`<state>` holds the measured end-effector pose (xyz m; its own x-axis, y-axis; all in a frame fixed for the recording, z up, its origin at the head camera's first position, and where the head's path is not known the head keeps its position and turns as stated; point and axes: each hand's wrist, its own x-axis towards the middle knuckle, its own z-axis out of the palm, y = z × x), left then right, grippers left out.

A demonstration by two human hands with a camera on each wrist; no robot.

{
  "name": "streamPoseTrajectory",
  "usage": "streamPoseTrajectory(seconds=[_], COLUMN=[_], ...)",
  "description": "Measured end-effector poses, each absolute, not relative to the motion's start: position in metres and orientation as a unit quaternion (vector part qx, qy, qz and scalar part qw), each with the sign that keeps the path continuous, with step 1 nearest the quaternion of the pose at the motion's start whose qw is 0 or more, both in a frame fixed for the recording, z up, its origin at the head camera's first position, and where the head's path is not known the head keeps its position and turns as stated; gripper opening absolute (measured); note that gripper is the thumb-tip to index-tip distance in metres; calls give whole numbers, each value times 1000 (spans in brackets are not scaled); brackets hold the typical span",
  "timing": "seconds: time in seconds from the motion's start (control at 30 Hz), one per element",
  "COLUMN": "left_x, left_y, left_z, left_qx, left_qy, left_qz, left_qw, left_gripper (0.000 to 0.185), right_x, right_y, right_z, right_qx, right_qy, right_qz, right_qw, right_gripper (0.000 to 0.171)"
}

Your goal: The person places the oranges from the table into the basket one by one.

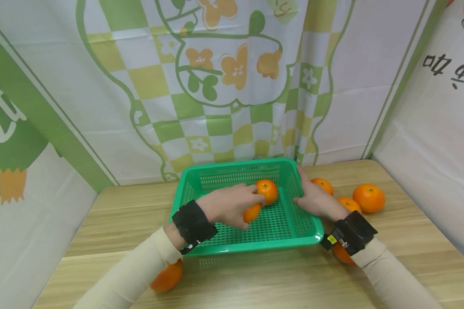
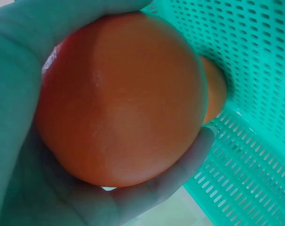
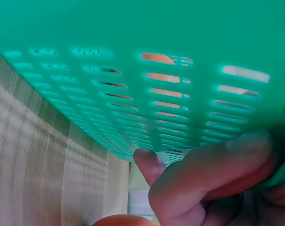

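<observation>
Staged booth: printed cloth backdrops [image 1: 232, 86] around a wooden table [image 1: 255, 274].

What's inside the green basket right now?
Inside the green basket sits one orange. The left hand holds a second orange over the basket floor. The hand covers the floor beneath it, so anything there is hidden.

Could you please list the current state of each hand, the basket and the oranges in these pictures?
Left hand: grips an orange inside the basket.
Held round orange: enclosed by fingers, above the basket floor.
Second orange: in the basket, beside the held one.
Right hand: holds the basket's right wall.
Green perforated plastic basket: upright on the wooden table.
Loose oranges: lying on the table outside the basket.
</observation>
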<state>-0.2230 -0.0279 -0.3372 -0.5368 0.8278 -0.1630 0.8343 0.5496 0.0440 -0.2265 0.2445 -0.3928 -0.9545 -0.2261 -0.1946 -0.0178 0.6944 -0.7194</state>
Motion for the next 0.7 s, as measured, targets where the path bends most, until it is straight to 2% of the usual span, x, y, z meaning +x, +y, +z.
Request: streamPoseTrajectory(seconds=[0.7], left_x=[-227], left_y=[-2], left_z=[-347], left_qx=[485], left_qy=[867], left_qz=[-66], left_qw=[89], left_gripper=[57], right_x=[-225], right_y=[243], right_z=[-394], right_qx=[-74], right_qy=[919], right_qz=[-366], right_qw=[124], right_gripper=[104])
